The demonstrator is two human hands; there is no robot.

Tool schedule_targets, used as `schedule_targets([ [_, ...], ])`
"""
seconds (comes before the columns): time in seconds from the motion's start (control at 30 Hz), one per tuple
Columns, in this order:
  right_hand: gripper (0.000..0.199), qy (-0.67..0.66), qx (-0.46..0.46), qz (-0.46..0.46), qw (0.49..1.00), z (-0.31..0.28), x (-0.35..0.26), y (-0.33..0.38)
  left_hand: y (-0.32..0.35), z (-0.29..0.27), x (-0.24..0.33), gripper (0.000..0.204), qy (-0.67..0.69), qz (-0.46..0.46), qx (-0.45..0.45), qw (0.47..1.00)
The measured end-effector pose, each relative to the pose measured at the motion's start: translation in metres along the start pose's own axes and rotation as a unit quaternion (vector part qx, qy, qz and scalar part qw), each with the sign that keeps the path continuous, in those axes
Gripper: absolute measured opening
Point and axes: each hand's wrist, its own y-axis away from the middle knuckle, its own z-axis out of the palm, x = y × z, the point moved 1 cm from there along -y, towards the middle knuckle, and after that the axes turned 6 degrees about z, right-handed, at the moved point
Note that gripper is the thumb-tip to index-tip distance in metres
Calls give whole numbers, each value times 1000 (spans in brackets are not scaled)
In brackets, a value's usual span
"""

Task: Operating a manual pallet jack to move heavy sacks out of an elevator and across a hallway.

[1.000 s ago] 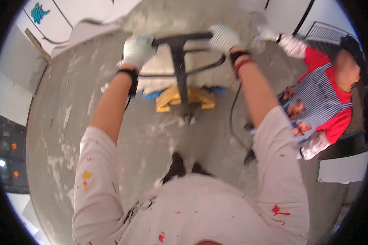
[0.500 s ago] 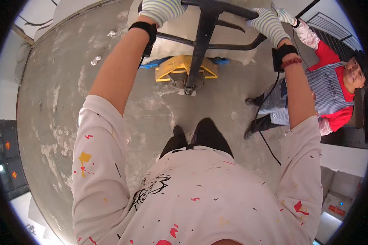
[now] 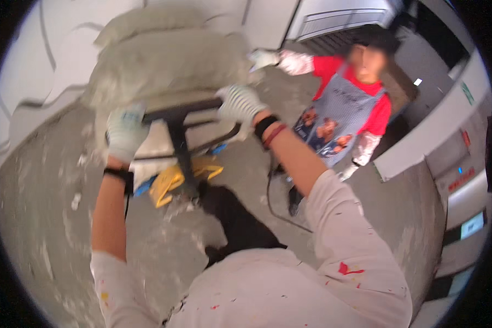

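Both my hands wear striped knit work gloves. The black handle of a pallet jack is between them. My left hand closes round its left end and my right hand round its right end. Below, the yellow jack body sits low on the floor, with bits of blue beside it. Beyond the handle rises a pile of large, pale, full sacks. One black-clad leg of mine reaches forward, its foot close to the handle's base. The lower load is partly hidden by handle and hands.
At the right, a person in red sleeves and a checked apron stands beside the sacks, one gloved hand at their edge. A black cable hangs near my right arm. Behind the sacks is a white wall; a railing is farther back.
My view has tilted up and turned right, bringing the sacks into sight. The handle and both hands appear lower and further left; both hands keep their hold. One leg has stepped forward.
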Motion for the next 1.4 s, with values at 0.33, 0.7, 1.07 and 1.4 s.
schedule_targets([
  [0.33,36,-72,-78,86,991,-12,-10,28,20,-24,15,32,56,44,52,996],
  [0.7,25,-82,-150,-2,985,-32,-36,64,70,-54,21,37,53,37,53,997],
  [1.07,36,-136,-269,-56,952,-42,-16,31,31,-109,38,23,13,87,34,996],
  [1.4,37,-119,-268,-79,953,-70,-3,47,41,-123,63,50,67,48,4,997],
])
